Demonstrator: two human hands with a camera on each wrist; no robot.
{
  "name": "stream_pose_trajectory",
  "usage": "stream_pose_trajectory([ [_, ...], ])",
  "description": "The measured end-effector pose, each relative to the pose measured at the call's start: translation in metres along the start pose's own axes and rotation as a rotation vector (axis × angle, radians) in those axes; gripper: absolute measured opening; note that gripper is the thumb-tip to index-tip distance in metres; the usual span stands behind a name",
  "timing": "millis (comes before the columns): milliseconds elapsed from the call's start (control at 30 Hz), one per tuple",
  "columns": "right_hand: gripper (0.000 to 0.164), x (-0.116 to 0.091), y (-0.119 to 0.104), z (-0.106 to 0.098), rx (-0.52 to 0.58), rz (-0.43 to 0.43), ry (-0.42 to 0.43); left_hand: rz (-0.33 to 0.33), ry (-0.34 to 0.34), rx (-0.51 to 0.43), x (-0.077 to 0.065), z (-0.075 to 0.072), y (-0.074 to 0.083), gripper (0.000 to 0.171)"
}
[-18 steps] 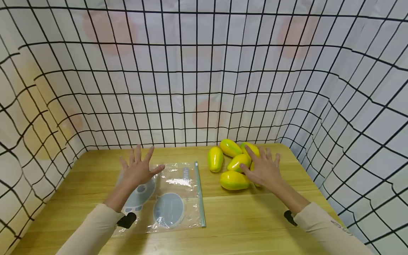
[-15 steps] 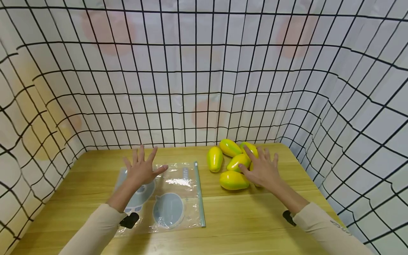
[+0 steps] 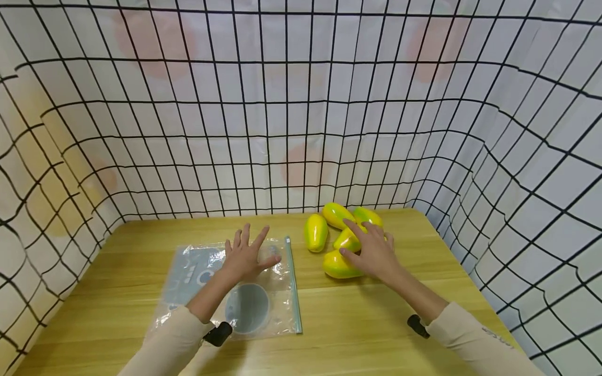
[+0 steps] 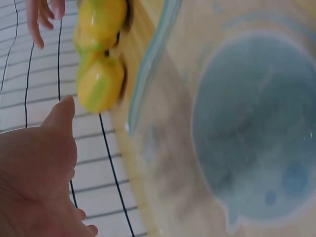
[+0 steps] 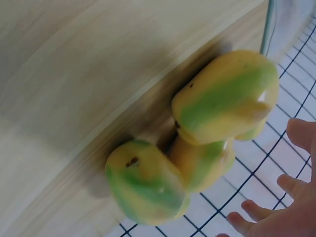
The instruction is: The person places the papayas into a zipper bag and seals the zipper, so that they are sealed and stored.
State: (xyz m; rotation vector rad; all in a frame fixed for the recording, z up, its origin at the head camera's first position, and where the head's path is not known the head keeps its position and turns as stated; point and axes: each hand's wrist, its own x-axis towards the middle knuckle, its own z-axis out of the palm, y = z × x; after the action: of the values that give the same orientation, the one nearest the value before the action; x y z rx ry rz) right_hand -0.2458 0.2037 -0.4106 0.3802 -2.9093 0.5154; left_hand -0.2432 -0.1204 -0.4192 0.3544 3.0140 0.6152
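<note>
Several glossy yellow-green mangoes (image 3: 315,233) lie in a loose group at the back right of the table. My right hand (image 3: 378,257) hovers over their right side with fingers spread and slightly bent, hiding part of the group. In the right wrist view, its fingers (image 5: 291,185) stand apart from the nearest mango (image 5: 227,96). Left of the fruit, a clear zip bag (image 3: 277,313) with grey-blue prints and a blue-green slider strip (image 3: 293,292) lies flat. Above this bag, my left hand (image 3: 244,261) is spread wide and holds nothing, its thumb pointing toward the strip.
A wooden table (image 3: 348,334) carries everything. Black wire mesh (image 3: 263,138) rises along its back and both sides, with a pale patterned cloth behind it. A dark device (image 3: 218,333) is strapped at the left wrist, and another (image 3: 417,326) at the right.
My left hand has moved right across the bag, toward its slider strip. My right hand has shifted slightly left over the mangoes, its fingers bending a little. The mangoes and bag stay put.
</note>
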Motion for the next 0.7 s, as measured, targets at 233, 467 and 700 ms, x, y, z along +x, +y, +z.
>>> stream_pose_trajectory([
  [233,0.080,0.001,-0.009,0.007,0.073,0.017,-0.063,0.048,-0.019,-0.070,0.000,0.021,0.017,0.084],
  [467,0.083,0.001,-0.013,0.012,0.105,0.027,-0.114,0.073,-0.066,-0.131,-0.003,0.038,0.027,0.079],
  [700,0.079,0.000,-0.017,0.018,0.102,0.001,-0.125,0.074,-0.069,-0.184,-0.007,0.053,0.032,0.075],
])
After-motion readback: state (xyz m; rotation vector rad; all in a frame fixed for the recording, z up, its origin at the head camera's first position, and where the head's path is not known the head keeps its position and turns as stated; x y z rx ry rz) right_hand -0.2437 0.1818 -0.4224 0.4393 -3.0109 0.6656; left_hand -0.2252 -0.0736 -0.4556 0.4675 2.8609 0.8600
